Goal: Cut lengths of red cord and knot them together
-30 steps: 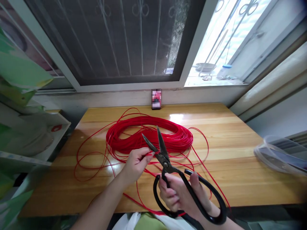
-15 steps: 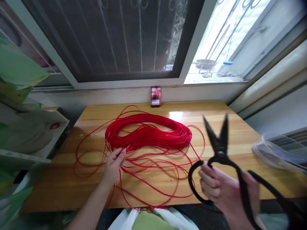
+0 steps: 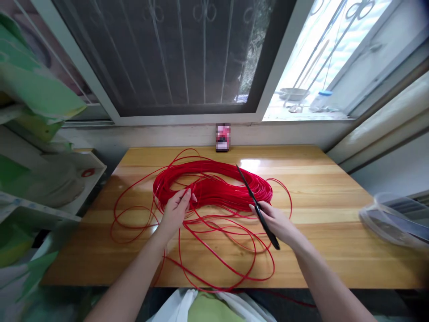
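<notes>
A big coil of red cord [image 3: 214, 185] lies on the wooden table [image 3: 321, 201], with loose loops spilling toward the front edge. My left hand [image 3: 176, 210] rests on the near left side of the coil, its fingers pinched round a few strands. My right hand [image 3: 276, 221] is at the coil's near right side and grips large black scissors [image 3: 256, 205]. The scissors are seen edge-on, blades together, tip pointing over the coil toward the window.
A small red-and-black box [image 3: 223, 137] stands against the wall at the table's back edge. A clear plastic container [image 3: 395, 219] sits off the right end. White shelves with green sheets [image 3: 36, 134] stand on the left. White and green cloth [image 3: 208, 308] lies below the front edge.
My right hand has swung the scissors from the right, where they were held wide open, in to the coil with blades together. My left hand has shifted slightly up onto the coil.
</notes>
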Motion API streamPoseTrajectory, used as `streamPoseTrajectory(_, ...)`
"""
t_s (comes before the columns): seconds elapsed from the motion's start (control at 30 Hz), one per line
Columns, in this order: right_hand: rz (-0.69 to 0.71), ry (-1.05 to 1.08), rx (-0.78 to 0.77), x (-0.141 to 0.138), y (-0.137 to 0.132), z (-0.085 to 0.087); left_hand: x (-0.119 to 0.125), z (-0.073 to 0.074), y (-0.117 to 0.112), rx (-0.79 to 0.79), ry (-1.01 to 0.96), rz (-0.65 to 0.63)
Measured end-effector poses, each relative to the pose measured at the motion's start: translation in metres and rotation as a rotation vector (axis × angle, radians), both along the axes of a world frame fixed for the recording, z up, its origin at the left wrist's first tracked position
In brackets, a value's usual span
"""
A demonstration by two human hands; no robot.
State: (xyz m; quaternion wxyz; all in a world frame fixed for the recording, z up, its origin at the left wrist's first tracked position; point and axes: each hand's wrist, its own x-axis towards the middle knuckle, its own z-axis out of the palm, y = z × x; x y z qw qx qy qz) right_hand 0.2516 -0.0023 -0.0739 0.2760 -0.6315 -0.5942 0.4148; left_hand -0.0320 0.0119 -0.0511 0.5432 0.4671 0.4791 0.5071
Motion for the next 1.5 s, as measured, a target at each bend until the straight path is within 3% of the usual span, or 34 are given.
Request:
streamPoseTrajectory(0.1, -0.008, -0.49, 0.027, 0.008, 0.013, -0.001, 0.0, 0.004, 0.005, 0.038, -0.005, 0.01)
streamPoseTrajectory(0.23, -0.021, -0.838, 0.071, 0.012, 0.02, -0.015, 0.003, 0.013, 0.011, 0.009, -0.072, 0.025)
streamPoseTrajectory(0.47, -0.007, -0.947, 0.183, 0.019, 0.026, -0.053, 0.002, 0.023, 0.019, -0.006, -0.123, -0.036)
streamPoseTrajectory(0.53, 0.014, -0.993, 0.145, 0.02, 0.027, -0.051, 0.0, 0.025, 0.021, -0.001, -0.129, -0.067)
streamPoseTrajectory(0.6, 0.039, -1.041, 0.138, 0.018, 0.028, -0.037, -0.001, 0.026, 0.021, 0.005, -0.138, -0.109)
streamPoseTrajectory(0.7, 0.051, -0.877, 0.305, -0.001, 0.026, 0.002, 0.002, 0.029, 0.021, -0.011, -0.176, -0.184)
streamPoseTrajectory(0.8, 0.254, -0.288, 0.371, -0.043, 0.018, 0.043, 0.01, 0.035, 0.02, -0.043, -0.241, -0.241)
streamPoseTrajectory(0.9, 0.402, 0.107, 0.299, -0.091, 0.009, 0.062, 0.021, 0.043, 0.02, -0.094, -0.294, -0.259)
streamPoseTrajectory(1.07, 0.424, 0.332, 0.174, -0.128, 0.01, 0.05, 0.026, 0.051, 0.025, -0.045, -0.382, -0.218)
streamPoseTrajectory(1.27, 0.476, 0.073, 0.174, -0.122, 0.013, 0.04, 0.022, 0.053, 0.034, 0.036, -0.48, -0.175)
streamPoseTrajectory(1.5, 0.535, 0.17, 0.165, -0.119, 0.016, 0.041, 0.024, 0.058, 0.043, 0.08, -0.548, -0.184)
